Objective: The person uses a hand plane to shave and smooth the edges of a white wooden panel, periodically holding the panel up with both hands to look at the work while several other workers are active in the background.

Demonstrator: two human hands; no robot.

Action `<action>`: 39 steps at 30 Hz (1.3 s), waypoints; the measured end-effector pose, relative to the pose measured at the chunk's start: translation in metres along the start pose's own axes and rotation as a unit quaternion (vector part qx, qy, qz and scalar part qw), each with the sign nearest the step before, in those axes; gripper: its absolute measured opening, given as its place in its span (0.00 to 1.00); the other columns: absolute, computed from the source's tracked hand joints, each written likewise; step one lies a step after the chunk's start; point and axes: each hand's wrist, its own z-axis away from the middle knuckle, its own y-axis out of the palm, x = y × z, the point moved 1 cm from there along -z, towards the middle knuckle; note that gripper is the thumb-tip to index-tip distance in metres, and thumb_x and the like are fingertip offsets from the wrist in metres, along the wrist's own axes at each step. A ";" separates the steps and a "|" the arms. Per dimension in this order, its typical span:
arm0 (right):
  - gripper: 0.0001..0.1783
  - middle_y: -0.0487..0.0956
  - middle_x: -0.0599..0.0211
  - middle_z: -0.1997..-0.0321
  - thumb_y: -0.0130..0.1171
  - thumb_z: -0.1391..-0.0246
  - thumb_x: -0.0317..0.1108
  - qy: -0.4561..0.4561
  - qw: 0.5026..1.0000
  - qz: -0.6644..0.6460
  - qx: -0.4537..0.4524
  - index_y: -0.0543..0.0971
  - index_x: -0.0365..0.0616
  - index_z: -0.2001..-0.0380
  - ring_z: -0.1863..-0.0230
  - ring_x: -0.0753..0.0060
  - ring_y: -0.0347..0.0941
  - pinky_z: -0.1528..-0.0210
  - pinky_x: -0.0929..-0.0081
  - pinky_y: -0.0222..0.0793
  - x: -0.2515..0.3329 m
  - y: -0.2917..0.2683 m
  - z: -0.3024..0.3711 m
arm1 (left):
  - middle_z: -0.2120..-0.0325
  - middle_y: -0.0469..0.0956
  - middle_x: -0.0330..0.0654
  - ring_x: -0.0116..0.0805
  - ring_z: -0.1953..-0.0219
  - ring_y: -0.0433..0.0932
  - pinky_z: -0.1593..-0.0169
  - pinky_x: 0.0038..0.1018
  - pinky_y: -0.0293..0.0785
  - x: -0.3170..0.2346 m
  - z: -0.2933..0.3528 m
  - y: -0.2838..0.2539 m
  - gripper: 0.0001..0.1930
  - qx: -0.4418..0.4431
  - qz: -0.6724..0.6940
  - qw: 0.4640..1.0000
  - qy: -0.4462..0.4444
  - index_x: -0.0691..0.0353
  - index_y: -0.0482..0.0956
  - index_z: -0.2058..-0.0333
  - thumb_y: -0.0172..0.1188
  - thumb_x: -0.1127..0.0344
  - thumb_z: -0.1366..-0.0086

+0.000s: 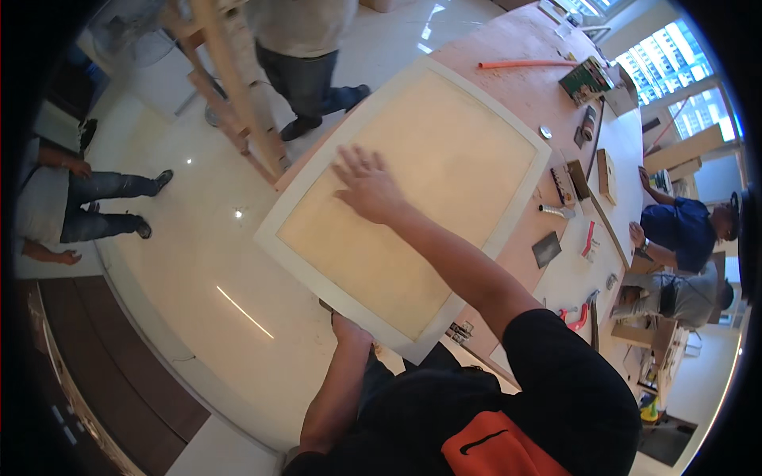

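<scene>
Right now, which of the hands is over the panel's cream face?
The right hand, spread over the cream panel; the left hand is at its near edge, partly hidden.

1. Our right arm [456,258] reaches far forward, slanting from the lower right up toward the left, nearly straight.
2. Our right wrist [397,213] continues roughly in line with that arm.
3. Our right hand [369,189] is palm down, its back turned up toward us.
4. Our right fingers [356,159] are spread and slightly blurred, the thumb set apart on the left.
5. Our left arm [332,394] rises steeply from the lower edge, close to our body.
6. Our left hand [352,329] sits much nearer us; its fingers are mostly hidden, so we cannot tell their curl.
</scene>
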 end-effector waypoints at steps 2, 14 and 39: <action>0.38 0.47 0.57 0.15 0.51 0.30 0.58 0.111 0.992 0.036 0.046 0.64 0.51 0.25 0.15 0.49 0.38 0.18 0.44 0.35 -0.029 -0.027 0.045 | 0.35 0.73 0.46 0.49 0.36 0.74 0.35 0.44 0.74 0.004 -0.008 -0.001 0.27 0.048 0.046 0.998 -0.006 0.58 0.66 0.31 0.44 0.49 0.20; 0.46 0.44 0.54 0.15 0.48 0.32 0.64 0.255 0.964 0.077 0.002 0.56 0.48 0.21 0.15 0.47 0.34 0.17 0.42 0.28 -0.088 -0.041 0.188 | 0.35 0.71 0.50 0.54 0.35 0.72 0.34 0.54 0.72 0.020 -0.033 0.032 0.31 0.106 -0.065 0.992 -0.006 0.58 0.65 0.31 0.39 0.44 0.21; 0.46 0.55 0.40 0.19 0.56 0.33 0.58 0.476 0.742 -0.078 -0.466 0.61 0.33 0.26 0.18 0.44 0.47 0.19 0.51 0.42 -0.346 -0.089 0.251 | 0.26 0.62 0.45 0.53 0.26 0.62 0.25 0.52 0.57 -0.005 -0.068 0.039 0.34 -0.011 -0.101 0.993 -0.052 0.54 0.62 0.27 0.32 0.43 0.23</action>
